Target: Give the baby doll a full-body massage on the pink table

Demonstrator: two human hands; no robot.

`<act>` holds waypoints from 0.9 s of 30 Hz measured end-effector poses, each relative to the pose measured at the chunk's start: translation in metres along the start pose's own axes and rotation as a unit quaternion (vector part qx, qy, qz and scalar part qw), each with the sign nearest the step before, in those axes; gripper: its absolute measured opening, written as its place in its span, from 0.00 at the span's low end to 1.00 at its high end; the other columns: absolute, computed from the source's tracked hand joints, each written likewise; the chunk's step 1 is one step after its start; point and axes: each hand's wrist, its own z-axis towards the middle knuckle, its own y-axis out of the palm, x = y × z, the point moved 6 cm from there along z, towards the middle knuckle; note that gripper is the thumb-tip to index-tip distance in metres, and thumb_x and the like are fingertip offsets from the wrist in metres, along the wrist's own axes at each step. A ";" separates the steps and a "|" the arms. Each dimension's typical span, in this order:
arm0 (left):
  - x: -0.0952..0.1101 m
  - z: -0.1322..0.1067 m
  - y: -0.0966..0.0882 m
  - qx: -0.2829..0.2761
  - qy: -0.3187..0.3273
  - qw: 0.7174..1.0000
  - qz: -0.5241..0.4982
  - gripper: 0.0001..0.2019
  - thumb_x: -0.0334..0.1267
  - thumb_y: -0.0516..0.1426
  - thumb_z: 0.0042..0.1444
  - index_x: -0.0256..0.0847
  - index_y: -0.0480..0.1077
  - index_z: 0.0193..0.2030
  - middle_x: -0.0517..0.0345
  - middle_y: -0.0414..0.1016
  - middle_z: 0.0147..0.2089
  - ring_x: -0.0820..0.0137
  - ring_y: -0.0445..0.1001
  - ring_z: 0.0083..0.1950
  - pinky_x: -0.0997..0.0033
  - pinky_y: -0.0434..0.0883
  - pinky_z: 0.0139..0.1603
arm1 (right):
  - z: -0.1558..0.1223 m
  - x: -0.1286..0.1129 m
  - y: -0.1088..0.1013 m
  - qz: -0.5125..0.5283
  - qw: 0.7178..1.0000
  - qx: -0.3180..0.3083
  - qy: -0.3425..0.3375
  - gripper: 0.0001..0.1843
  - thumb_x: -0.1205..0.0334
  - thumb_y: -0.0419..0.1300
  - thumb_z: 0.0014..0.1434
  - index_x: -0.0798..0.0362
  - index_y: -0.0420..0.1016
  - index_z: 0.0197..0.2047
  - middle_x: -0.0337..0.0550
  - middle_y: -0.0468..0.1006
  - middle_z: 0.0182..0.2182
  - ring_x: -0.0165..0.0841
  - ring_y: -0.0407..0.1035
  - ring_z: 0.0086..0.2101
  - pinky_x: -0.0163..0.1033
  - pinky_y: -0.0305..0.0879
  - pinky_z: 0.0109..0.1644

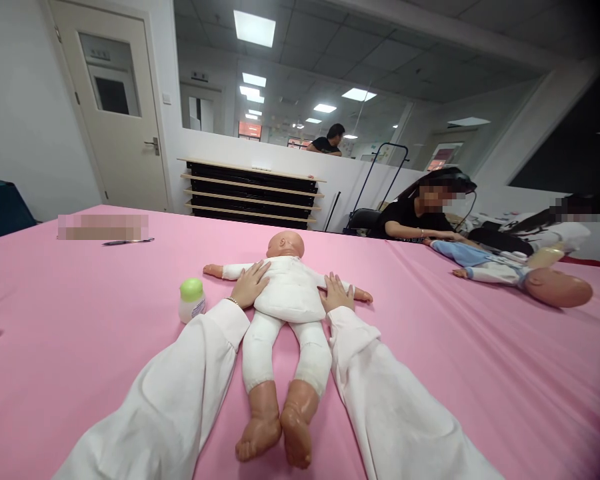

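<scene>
A baby doll [290,293] with a white cloth body lies on the pink-covered table, head away from me and feet toward me. It seems to be face down, its arms stretched out to both sides. My left hand [251,285] rests flat on the left side of its upper body, fingers extended. On the other side, my right hand [338,293] lies with fingers spread at the doll's right edge, over the arm near the shoulder. Neither hand grips anything. Beside my left wrist stands a small bottle [192,303] with a green cap.
A pen [129,242] lies near a blurred flat item [103,227] at the far left of the pink sheet [130,280]. A second doll [510,270] in blue and white lies at the right, with a person [420,213] reaching to it. Another person [565,227] sits farther right.
</scene>
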 end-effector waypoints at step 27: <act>-0.001 -0.004 -0.006 0.059 -0.014 0.996 -0.064 0.22 0.41 0.40 0.61 0.44 0.54 0.61 0.58 0.53 0.64 0.70 0.50 0.65 0.53 0.44 0.64 | -0.034 -0.060 -0.030 0.336 0.931 0.031 -0.135 0.15 0.58 0.52 0.62 0.55 0.65 0.50 0.47 0.65 0.49 0.34 0.64 0.45 0.45 0.64 0.49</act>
